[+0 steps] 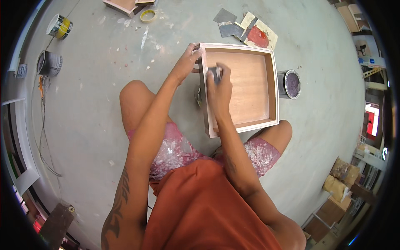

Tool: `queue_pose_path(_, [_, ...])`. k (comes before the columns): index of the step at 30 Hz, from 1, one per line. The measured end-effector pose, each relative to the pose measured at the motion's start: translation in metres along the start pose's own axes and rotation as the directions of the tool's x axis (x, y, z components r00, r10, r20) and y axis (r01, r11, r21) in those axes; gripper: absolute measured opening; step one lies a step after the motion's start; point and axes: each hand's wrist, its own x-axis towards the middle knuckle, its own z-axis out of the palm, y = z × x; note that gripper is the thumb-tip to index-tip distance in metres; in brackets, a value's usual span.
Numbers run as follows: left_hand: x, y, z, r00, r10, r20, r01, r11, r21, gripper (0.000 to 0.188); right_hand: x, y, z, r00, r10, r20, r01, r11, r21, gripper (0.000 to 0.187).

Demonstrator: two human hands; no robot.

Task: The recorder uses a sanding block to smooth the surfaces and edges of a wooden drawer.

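We look down past our rust-orange shirt (204, 204) and our pink shorts (175, 152), smeared with white, our 2 bare knees spread apart. Ahead, slightly right, is a shallow wooden box (246, 87), open side up, with a pale pinkish rim; what supports it is hidden. Our left hand (187, 62) holds the box by its far left corner. Our right hand (221, 91) grips a small dark block (215, 75) at the box's left wall; blur hides exactly where they meet. Just right of the box is an open can (281, 85) with purplish-grey contents. Farther off on the grey-green floor (96, 125) lie a yellow tape roll (147, 21), left, and a red-stained board (258, 38), right.
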Motion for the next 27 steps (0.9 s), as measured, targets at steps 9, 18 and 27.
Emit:
queue_pose_path(9, [-0.001, -0.004, -0.005, 0.999, 0.040, -0.037, -0.040, 0.999, -0.010, 0.056, -0.020, 0.011, -0.007, 0.993, -0.113, 0.030, 0.114, 0.992, -0.046, 0.046])
queue_pose_path(18, [0.003, -0.011, 0.004, 0.993, 0.083, -0.087, -0.086, 0.996, -0.023, 0.048, 0.019, 0.004, 0.002, 0.991, -0.137, -0.004, 0.136, 0.983, -0.121, 0.045])
queue_pose_path(27, [0.001, -0.009, 0.007, 0.995, 0.098, -0.018, -0.099, 0.995, -0.025, 0.047, 0.047, -0.004, 0.010, 0.979, -0.196, -0.050, 0.190, 0.976, -0.111, 0.044])
